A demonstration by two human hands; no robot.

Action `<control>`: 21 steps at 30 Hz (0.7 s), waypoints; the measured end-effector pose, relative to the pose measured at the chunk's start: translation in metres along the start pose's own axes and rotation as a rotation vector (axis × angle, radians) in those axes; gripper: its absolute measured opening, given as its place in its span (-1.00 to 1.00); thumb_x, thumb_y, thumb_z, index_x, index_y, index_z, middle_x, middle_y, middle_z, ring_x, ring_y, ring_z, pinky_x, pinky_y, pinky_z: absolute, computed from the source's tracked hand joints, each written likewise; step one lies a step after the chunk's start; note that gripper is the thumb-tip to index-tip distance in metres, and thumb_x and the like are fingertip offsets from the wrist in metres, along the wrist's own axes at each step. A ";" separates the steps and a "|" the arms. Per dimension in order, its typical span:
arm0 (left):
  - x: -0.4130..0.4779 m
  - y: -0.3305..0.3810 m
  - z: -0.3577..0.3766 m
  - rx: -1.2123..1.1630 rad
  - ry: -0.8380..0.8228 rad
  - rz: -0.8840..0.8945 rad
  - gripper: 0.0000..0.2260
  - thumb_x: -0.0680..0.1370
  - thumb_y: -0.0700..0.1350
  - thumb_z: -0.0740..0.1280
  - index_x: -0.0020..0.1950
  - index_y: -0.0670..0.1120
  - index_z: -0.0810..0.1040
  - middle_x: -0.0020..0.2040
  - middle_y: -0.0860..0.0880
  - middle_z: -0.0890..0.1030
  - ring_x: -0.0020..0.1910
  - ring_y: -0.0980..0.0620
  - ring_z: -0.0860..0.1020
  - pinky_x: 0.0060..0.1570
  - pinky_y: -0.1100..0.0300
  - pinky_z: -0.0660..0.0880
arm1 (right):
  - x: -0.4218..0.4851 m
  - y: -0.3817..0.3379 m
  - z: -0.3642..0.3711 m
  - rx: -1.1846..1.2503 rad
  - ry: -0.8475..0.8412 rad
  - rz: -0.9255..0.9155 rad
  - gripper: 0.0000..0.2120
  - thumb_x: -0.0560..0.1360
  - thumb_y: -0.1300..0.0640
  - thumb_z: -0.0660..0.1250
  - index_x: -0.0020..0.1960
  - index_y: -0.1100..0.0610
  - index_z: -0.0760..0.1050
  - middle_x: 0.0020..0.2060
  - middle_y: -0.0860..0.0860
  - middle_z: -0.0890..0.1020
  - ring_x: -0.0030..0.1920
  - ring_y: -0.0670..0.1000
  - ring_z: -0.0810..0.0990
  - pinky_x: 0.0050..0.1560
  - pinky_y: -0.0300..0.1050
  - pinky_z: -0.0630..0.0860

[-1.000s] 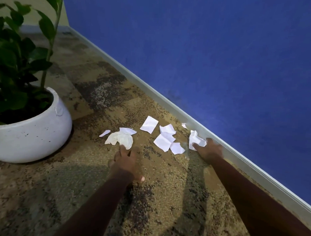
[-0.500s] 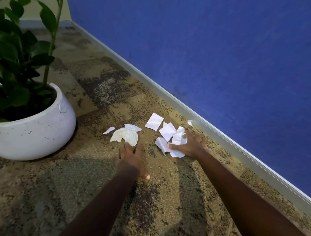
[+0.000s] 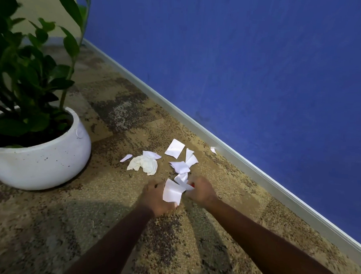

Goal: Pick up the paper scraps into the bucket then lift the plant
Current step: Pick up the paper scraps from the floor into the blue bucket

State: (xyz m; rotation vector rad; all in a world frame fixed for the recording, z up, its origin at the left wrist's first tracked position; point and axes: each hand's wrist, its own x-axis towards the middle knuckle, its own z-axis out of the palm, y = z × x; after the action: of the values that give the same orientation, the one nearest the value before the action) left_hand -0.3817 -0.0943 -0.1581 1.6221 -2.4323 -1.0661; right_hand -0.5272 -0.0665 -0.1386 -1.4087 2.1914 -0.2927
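White paper scraps lie on the patterned carpet: a crumpled wad [image 3: 145,165], a small sliver [image 3: 126,157], a flat square [image 3: 175,148], overlapping pieces [image 3: 181,166] and a tiny bit [image 3: 213,150] by the baseboard. My right hand [image 3: 202,191] grips crumpled scraps just above the floor. My left hand [image 3: 155,199] meets it and holds a flat scrap [image 3: 172,192] between the two hands. The plant [image 3: 29,78] stands in a round white pot [image 3: 39,166] at the left. No bucket is in view.
A blue wall [image 3: 261,68] with a grey baseboard [image 3: 246,168] runs diagonally along the right. The pot sits about a hand's width left of the scraps. Carpet [image 3: 47,224] stretches in front of the pot.
My right hand swept scraps from near the baseboard leftward and lifted some. My left hand came off the carpet beside the wad and joined the right hand on the paper.
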 end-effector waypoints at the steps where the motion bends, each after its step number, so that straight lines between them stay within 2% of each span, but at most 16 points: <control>1: -0.002 0.002 -0.002 -0.090 0.013 0.025 -0.36 0.44 0.03 0.42 0.43 -0.15 0.29 0.40 -0.17 0.36 0.41 -0.12 0.30 0.40 0.04 0.29 | -0.005 -0.003 0.002 0.042 -0.004 -0.017 -0.89 0.40 0.23 0.38 -0.09 0.10 0.54 -0.13 0.11 0.55 -0.13 0.02 0.47 -0.31 -0.24 0.32; 3: -0.004 0.005 -0.005 -0.278 0.049 0.055 -0.43 0.41 -0.09 0.48 0.35 -0.21 0.38 0.29 -0.21 0.48 0.29 -0.16 0.44 0.29 -0.01 0.41 | -0.015 -0.008 0.010 0.112 -0.017 -0.077 -0.87 0.42 0.25 0.37 -0.20 0.06 0.47 -0.17 0.09 0.55 -0.19 0.00 0.48 -0.21 -0.19 0.34; 5: -0.008 0.008 -0.008 -0.489 0.045 0.034 -0.50 0.40 -0.25 0.48 0.30 -0.24 0.41 0.18 -0.21 0.56 0.18 -0.18 0.53 0.18 -0.04 0.50 | -0.026 -0.014 0.016 0.183 -0.047 -0.129 -0.92 0.45 0.27 0.35 -0.16 0.12 0.51 -0.14 0.13 0.59 -0.17 0.01 0.53 -0.15 -0.15 0.41; 7: -0.014 0.009 -0.012 -0.763 -0.094 -0.056 -0.58 0.46 -0.35 0.38 0.27 -0.14 0.40 0.01 -0.09 0.59 0.02 -0.08 0.56 0.01 0.01 0.54 | -0.033 -0.019 0.018 0.203 -0.054 -0.179 -0.96 0.47 0.25 0.33 -0.08 0.17 0.51 -0.14 0.11 0.56 -0.12 -0.01 0.49 -0.16 -0.16 0.35; 9: -0.020 0.009 -0.014 -1.004 -0.272 -0.134 -0.70 0.50 -0.35 0.28 0.13 -0.03 0.41 -0.09 0.00 0.56 -0.06 0.02 0.52 0.01 0.01 0.47 | -0.040 -0.023 0.019 0.230 -0.020 -0.224 -0.93 0.48 0.24 0.33 -0.16 0.12 0.47 -0.13 0.08 0.54 -0.10 -0.03 0.47 -0.19 -0.19 0.31; 10: -0.022 0.008 -0.015 -1.095 -0.315 -0.152 -0.76 0.53 -0.31 0.27 0.07 0.00 0.42 -0.09 0.00 0.56 -0.07 0.03 0.51 0.04 -0.03 0.44 | -0.044 -0.026 0.019 0.255 0.000 -0.236 -0.96 0.48 0.25 0.32 -0.12 0.13 0.51 -0.10 0.08 0.57 -0.07 -0.03 0.50 -0.19 -0.22 0.35; 12: -0.023 0.001 -0.014 -1.235 -0.341 -0.155 -0.80 0.54 -0.20 0.29 0.14 -0.01 0.41 -0.04 -0.04 0.56 -0.05 -0.01 0.54 0.07 -0.10 0.46 | -0.050 -0.031 0.023 0.300 0.048 -0.252 -0.82 0.51 0.28 0.28 0.10 0.17 0.54 -0.04 0.01 0.60 -0.05 -0.05 0.54 -0.22 -0.44 0.41; 13: -0.024 -0.002 -0.014 -1.275 -0.351 -0.144 -0.72 0.52 -0.11 0.32 0.21 -0.04 0.40 0.03 -0.08 0.57 -0.02 -0.04 0.55 0.05 -0.11 0.50 | -0.053 -0.034 0.026 0.307 0.054 -0.256 -0.76 0.52 0.29 0.25 0.17 0.17 0.49 -0.05 -0.03 0.59 -0.05 -0.06 0.54 -0.23 -0.50 0.40; 15: -0.024 -0.010 -0.016 -1.330 -0.377 -0.131 -0.53 0.44 0.06 0.35 0.29 -0.08 0.38 0.14 -0.13 0.58 0.01 -0.09 0.59 -0.06 -0.05 0.58 | -0.057 -0.040 0.033 0.268 0.052 -0.261 -0.68 0.54 0.30 0.22 0.28 0.15 0.38 0.01 0.02 0.58 0.01 0.00 0.56 -0.16 -0.31 0.45; 16: -0.026 -0.012 -0.018 -1.353 -0.376 -0.134 -0.49 0.42 0.09 0.35 0.31 -0.08 0.40 0.13 -0.13 0.59 -0.01 -0.08 0.60 -0.13 0.00 0.60 | -0.058 -0.043 0.036 0.256 0.052 -0.271 -0.63 0.53 0.31 0.21 0.32 0.14 0.32 0.07 0.06 0.58 0.04 0.03 0.56 -0.13 -0.25 0.46; 19: -0.029 -0.021 -0.017 -1.355 -0.264 -0.166 -0.63 0.50 -0.04 0.34 0.27 -0.14 0.48 -0.07 -0.12 0.60 -0.17 -0.03 0.57 -0.23 0.13 0.55 | -0.064 -0.057 0.046 0.371 -0.029 -0.279 -0.38 0.47 0.37 0.26 0.46 0.14 0.13 0.20 0.02 0.50 0.16 -0.03 0.50 0.03 -0.29 0.47; 21: -0.031 -0.029 -0.018 -1.370 -0.162 -0.191 -0.84 0.55 -0.17 0.31 0.09 -0.17 0.55 -0.22 -0.11 0.61 -0.32 0.01 0.59 -0.34 0.19 0.53 | -0.064 -0.066 0.052 0.464 -0.112 -0.209 -0.12 0.43 0.36 0.33 0.54 0.11 -0.14 0.32 0.03 0.44 0.29 -0.01 0.46 0.19 -0.21 0.46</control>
State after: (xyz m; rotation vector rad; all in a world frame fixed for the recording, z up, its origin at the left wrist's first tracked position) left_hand -0.3377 -0.0839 -0.1500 1.1796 -0.9214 -2.1653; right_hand -0.4268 -0.0338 -0.1344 -1.3455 1.7395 -0.7264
